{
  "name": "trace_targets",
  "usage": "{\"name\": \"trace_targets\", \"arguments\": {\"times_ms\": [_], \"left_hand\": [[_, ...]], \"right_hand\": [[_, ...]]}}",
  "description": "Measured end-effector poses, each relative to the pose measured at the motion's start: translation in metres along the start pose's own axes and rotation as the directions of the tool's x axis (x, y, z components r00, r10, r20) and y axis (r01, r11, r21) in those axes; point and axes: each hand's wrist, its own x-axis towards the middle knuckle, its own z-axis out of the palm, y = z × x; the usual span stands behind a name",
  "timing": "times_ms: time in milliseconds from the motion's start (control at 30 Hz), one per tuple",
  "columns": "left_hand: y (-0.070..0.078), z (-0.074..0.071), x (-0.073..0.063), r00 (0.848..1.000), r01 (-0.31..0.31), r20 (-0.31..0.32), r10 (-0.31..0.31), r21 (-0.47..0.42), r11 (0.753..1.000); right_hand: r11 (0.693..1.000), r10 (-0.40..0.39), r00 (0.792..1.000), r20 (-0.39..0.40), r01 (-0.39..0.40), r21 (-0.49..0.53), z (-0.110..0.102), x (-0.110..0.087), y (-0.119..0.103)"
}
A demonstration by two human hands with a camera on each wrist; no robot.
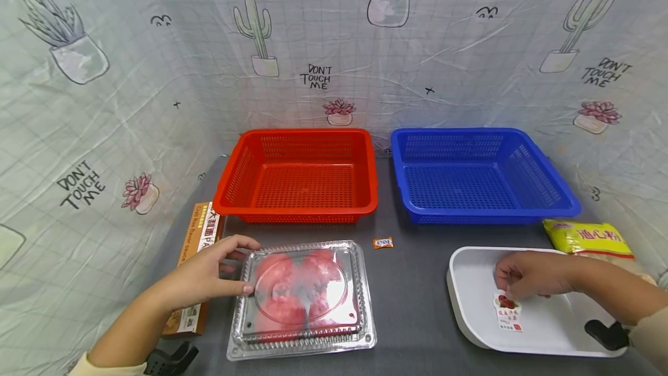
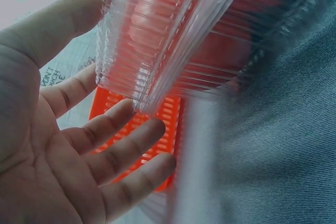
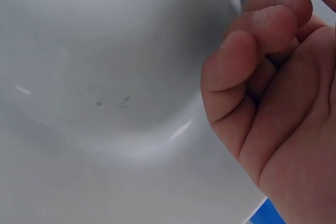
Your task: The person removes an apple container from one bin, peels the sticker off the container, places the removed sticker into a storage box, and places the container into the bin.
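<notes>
A clear plastic clamshell box (image 1: 302, 295) of round red fruit lies closed at the front centre-left. My left hand (image 1: 224, 271) is at its left edge, thumb and index finger touching the plastic. In the left wrist view the other fingers (image 2: 131, 150) are spread and fairly straight beside the clamshell. On the right, my right hand (image 1: 537, 274) reaches into a white tray (image 1: 459, 306) and pinches the top of a small white label card (image 1: 507, 315) with red fruit printed on it. The right wrist view shows curled fingers (image 3: 231, 66); the card is hidden there.
A red basket (image 1: 294, 213) and a blue basket (image 1: 490, 213) stand at the back. A small wrapped candy (image 1: 382, 242) lies between clamshell and tray. An orange-and-white pasta box (image 1: 193, 242) is at the left, a yellow pasta bag (image 1: 590, 239) behind the tray.
</notes>
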Motion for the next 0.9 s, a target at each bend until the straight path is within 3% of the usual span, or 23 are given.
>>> {"name": "trace_targets", "arguments": {"times_ms": [433,667,900], "left_hand": [[-0.005,0.003,0.0,1.0,-0.008,-0.012,0.008,-0.008,1.0],[-0.006,0.005,0.0,1.0,-0.016,-0.022,0.016,-0.021,1.0],[-0.008,0.006,0.001,1.0,-0.012,-0.026,0.011,-0.037,0.999]], "right_hand": [[1.0,0.0,0.999,-0.046,-0.001,-0.027,-0.001,-0.005,-0.001],[0.995,-0.094,0.994,-0.057,0.092,-0.038,-0.012,-0.01,-0.018],[0.974,-0.213,0.974,-0.078,0.218,0.068,-0.019,-0.01,-0.048]]}}
